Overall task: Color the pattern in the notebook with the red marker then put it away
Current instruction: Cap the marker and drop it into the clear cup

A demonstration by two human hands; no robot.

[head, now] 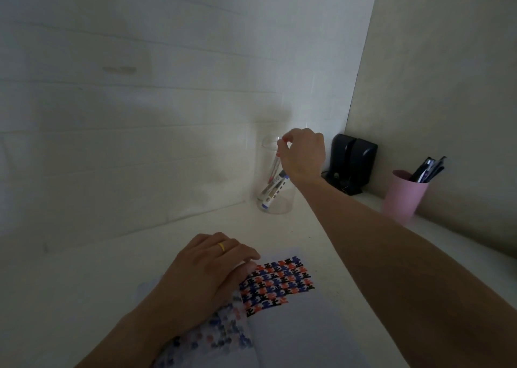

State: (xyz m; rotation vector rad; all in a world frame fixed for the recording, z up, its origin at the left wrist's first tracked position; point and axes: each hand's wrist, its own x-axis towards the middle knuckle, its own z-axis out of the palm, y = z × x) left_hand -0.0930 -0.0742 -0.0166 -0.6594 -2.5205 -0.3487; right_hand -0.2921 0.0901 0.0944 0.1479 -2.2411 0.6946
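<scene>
The open notebook (pixel 296 325) lies on the white desk, its page showing a pattern (pixel 277 282) of red, blue and black shapes. My left hand (pixel 207 275), wearing a gold ring, rests flat on the notebook's left side. My right hand (pixel 303 155) reaches to the rim of a clear glass cup (pixel 275 199) by the back wall. Its fingertips pinch the top of the red marker (pixel 272 169), which stands slanted inside the cup beside a blue-capped marker (pixel 272 197).
A black device (pixel 352 162) stands in the back right corner. A pink cup (pixel 404 197) holding several dark pens sits along the right wall. White walls close in at the back and right.
</scene>
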